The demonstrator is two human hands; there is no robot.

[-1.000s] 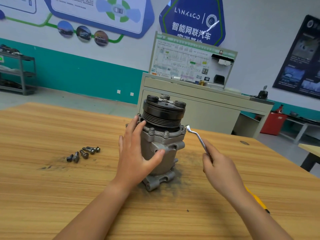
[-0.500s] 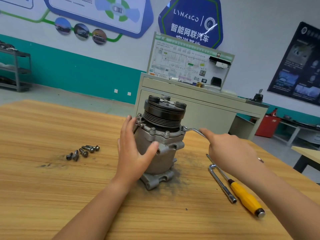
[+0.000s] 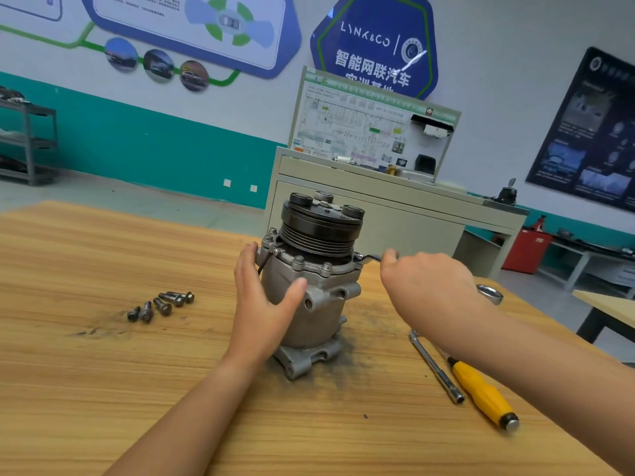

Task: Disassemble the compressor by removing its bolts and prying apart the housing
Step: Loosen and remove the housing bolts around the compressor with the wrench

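Compressor [image 3: 309, 297] stands upright on the wooden table [image 3: 103, 389], pulley end up, near mid-bench.

Left hand [image 3: 261, 304]: flat against the housing at its 9 o'clock side, fingers straight and together, thumb spread across the front. This reads as a brace.

Right hand [image 3: 429, 283]: curled round the shank of a bent steel tool [image 3: 369, 258].

Change over the last second: the tool was held in the air, clear of the unit; its tip now meets the upper flange at 3 o'clock. I cannot tell whether it sits on a bolt head or in the seam.

Five loose bolts [image 3: 161, 305] lie at 9 o'clock, well apart. Flange bolts [image 3: 298, 261] are still seated along the front rim, so the housing likely cannot part yet. A socket driver [image 3: 436, 367] and a yellow-handled screwdriver [image 3: 481, 389] lie unused at 4 o'clock.

Reading: approach is done, loading is next.
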